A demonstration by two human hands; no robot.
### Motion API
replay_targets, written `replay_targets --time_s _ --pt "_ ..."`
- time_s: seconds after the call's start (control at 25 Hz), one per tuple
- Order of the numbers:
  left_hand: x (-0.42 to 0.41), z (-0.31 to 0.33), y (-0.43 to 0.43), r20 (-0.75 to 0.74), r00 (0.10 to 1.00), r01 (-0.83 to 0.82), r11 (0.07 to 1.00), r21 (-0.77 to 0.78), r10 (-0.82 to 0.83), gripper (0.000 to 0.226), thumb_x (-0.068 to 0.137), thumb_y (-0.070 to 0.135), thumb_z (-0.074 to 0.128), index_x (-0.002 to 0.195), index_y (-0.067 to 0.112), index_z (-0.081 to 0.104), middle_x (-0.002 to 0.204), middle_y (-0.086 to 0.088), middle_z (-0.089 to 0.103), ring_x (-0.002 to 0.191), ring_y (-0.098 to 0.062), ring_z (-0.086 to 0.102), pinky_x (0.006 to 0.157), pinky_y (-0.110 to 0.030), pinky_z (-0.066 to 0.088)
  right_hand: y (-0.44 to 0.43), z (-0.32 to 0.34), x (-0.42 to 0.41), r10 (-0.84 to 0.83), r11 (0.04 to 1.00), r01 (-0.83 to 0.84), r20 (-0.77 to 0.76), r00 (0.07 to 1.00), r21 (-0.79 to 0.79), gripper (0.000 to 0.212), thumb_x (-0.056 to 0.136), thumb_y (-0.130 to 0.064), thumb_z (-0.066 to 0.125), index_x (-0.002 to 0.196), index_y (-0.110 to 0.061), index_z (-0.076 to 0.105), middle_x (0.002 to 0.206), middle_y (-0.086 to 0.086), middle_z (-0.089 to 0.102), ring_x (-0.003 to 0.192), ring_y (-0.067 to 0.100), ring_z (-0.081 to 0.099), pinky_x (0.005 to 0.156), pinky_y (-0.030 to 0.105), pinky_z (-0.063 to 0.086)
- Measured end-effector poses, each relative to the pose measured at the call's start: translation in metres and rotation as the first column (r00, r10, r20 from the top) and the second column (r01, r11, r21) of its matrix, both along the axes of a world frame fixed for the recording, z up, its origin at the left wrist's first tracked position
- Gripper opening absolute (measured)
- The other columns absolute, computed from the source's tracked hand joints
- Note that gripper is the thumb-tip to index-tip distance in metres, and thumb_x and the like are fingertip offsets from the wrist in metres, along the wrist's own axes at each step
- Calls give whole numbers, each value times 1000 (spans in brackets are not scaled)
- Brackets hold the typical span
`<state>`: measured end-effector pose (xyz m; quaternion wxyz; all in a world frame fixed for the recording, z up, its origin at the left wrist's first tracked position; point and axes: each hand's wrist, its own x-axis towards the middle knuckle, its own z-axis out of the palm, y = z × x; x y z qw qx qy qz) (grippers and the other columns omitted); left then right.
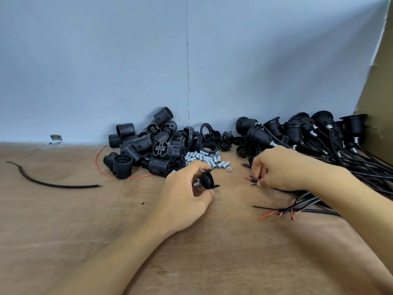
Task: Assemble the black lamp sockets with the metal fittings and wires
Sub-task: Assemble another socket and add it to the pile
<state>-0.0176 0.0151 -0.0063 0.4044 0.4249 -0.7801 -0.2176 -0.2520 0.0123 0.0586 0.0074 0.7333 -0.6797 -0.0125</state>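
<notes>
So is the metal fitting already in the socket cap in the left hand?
In. The silver metal fitting sticks out of the black socket cap that the left hand grips; how tightly, cannot tell.

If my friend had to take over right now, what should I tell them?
The left hand grips a black socket cap with a metal fitting in it. The right hand pinches a wire near its bare end.
The socket shells are piled at the back left, loose metal fittings beside them, finished sockets at the back right, spare wires under the right arm.
To do: thread the wire through the cap, then work through the pile.
</notes>
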Motion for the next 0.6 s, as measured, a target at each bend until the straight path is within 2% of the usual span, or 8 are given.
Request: replay_targets --time_s 0.16,0.24,0.32,0.44,0.6 --pt "0 0 1 23 1000 12 1000 -10 -12 42 82 15 77 112 40 61 107 45 53 95 17 55 78 3 36 -4 -7 -2 31 996 -35 -44 999 -77 10 87 -38 67 92 -29 67 95 -8 65 90 18 63 78 32 54" --pt "1 -1 0 21 1000 8 1000 -11 -8 42 82 16 78 112 41 61 103 45 56 98 20 53 79 4 34 -4 -9 -1 51 996 -49 28 998 -79 11 89 -41 66 89 -30 67 88 -13 62 87 16 62 73 30 51" --pt "0 -1 0 24 1000 3 1000 -12 -3 42 82 17 78 112 42 61 101 44 57 99 21 51 79 5 33 -3 -12 0 68 994 -62 68 995 -89 4 90 -34 66 90 -33 70 83 -16 59 85 13 61 68 27 45" --pt "0 -1 0 22 1000 1 1000 -4 -1 43 82 16 78 109 44 59 92 33 64 97 22 52 79 5 33 -3 -18 3 38 992 -32 44 998 -124 8 92 -33 63 95 -33 70 91 -13 61 90 16 62 72 28 45" --pt "-1 1 2 -8 1000 -11 1000 1 11 42 84 15 77 115 38 61 90 29 63 82 14 58 73 2 37 -5 -23 7 37 992 -35 17 999 -121 9 96 -35 58 97 -30 65 93 -12 54 103 17 56 83 33 36"
